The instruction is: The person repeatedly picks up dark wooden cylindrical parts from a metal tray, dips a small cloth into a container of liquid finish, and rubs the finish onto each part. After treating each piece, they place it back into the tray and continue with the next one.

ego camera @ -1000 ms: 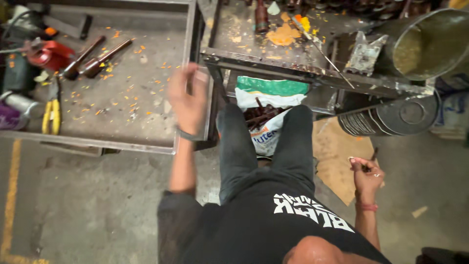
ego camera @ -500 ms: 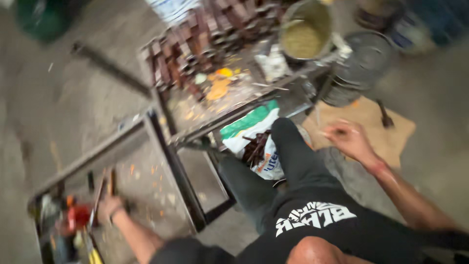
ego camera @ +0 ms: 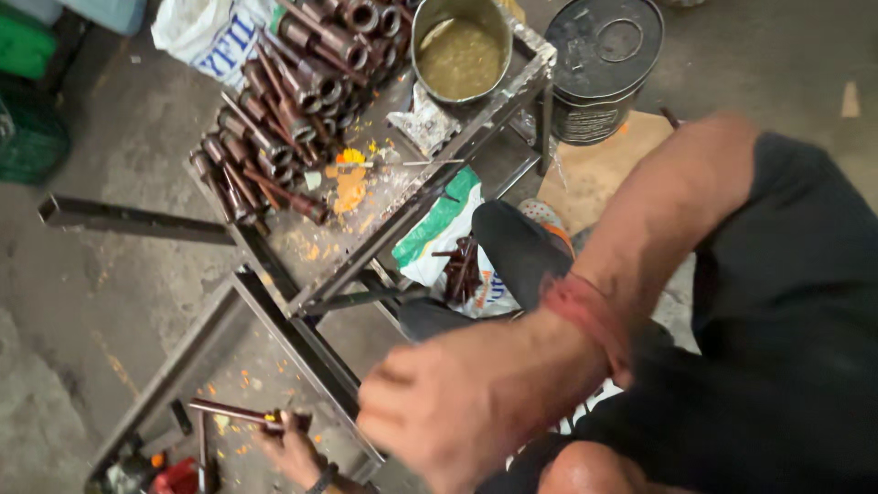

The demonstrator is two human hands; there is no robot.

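My left hand (ego camera: 294, 450), with a dark band at the wrist, is low in the view over the lower metal tray (ego camera: 233, 380). Its fingers are closed on one end of a rusty metal rod (ego camera: 229, 413) that lies across that tray. My right hand (ego camera: 457, 412) fills the foreground, blurred, with a red band at the wrist. Its fingers are curled with nothing seen in them, right beside the corner of the steel frame (ego camera: 302, 343).
The upper tray (ego camera: 384, 215) carries a pile of rusty metal tubes (ego camera: 293, 91), orange smears (ego camera: 348, 187) and a bucket of brownish liquid (ego camera: 460, 50). A black tin (ego camera: 604, 64), cardboard (ego camera: 594, 174), a white-green sack of rods (ego camera: 439, 233) and my knee (ego camera: 517, 247) lie right of it.
The view swung toward the upper tray. My right hand left the cardboard at the right and came across to the front middle. My left hand stays at the lower tray, now on the rod.
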